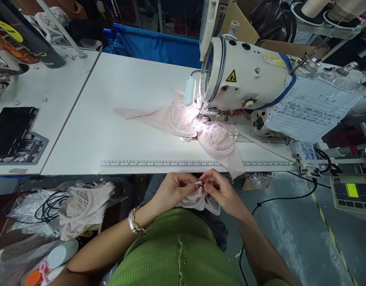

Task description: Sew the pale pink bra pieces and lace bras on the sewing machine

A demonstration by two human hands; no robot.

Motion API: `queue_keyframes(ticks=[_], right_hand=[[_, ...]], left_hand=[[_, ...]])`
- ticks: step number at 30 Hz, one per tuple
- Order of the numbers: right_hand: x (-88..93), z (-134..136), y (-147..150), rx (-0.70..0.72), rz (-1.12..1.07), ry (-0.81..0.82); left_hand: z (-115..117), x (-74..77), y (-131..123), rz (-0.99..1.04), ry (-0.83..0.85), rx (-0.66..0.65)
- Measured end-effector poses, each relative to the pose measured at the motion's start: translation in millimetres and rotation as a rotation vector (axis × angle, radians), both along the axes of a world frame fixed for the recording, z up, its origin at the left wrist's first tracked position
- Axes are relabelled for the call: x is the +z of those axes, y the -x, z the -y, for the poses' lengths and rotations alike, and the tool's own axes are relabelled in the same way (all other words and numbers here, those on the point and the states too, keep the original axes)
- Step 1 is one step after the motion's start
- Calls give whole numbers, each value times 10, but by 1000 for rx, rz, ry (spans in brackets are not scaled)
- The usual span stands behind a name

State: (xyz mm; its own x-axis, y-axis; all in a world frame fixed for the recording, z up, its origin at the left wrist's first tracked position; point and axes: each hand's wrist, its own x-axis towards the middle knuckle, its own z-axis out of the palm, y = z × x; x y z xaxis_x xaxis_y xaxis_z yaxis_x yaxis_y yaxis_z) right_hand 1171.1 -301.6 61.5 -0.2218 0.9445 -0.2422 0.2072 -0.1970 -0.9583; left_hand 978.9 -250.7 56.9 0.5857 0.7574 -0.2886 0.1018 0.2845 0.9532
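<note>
Both of my hands meet at the lower middle of the frame, just below the table's front edge. My left hand (174, 190) and my right hand (220, 192) each pinch the small pale pink lace piece (197, 200) with fingertips closed on its top edge, where a thin pale strip (195, 183) runs between my thumbs. The lace hangs down over my lap, against my green ribbed top (177, 250). A silver chain bracelet (135, 223) sits on my left wrist.

Just above my hands, a printed ruler strip (159, 163) runs along the front edge of the white work table (111, 99). Past it, at the centre of the frame, a pale pink lace bra (214, 137) lies spread on the table, one cup lit under the needle area of the white sewing machine (248, 75). To the right of the machine a printed paper sheet (308, 107) is propped up, and a grey control panel with a green screen (351, 191) sits at the right edge.

At the lower left, a pile of lace pieces in clear plastic (81, 204) rests beside me. A black tray (10, 131) lies on the table at the left edge.
</note>
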Motion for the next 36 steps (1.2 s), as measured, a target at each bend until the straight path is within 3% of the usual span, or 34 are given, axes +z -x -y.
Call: queue_keyframes(ticks=[6,14,16,20,22,24,26,30,31,34,36], right_hand=[[-55,-27,75,-42,-41,-27],[-174,23,2,-258,-98,-127],[-217,63,-55,-152,5,-144],[-297,140,-112,191,372,-67],[-286,168,-112,280,363,-120],[-219,188,-90,339,187,-256],[-118,191,-36,422,-52,-370],[62,151,63,599,-491,-476],[95,148,36,614,-569,-521],[185,221,-282,518,-615,-657],[229,341,-646,386,-419,-649]], left_hand=[[4,-21,13,-12,-36,-8],[16,6,25,52,10,53],[20,12,33,64,12,95],[12,43,117,70,-9,129],[-24,51,193,59,-107,112],[-82,22,253,71,-273,96],[-137,-61,254,112,-410,-15],[-167,-285,107,94,-628,-592],[-163,-315,83,55,-696,-679],[-155,-292,142,-13,-832,-702],[-140,-242,239,5,-852,-668]])
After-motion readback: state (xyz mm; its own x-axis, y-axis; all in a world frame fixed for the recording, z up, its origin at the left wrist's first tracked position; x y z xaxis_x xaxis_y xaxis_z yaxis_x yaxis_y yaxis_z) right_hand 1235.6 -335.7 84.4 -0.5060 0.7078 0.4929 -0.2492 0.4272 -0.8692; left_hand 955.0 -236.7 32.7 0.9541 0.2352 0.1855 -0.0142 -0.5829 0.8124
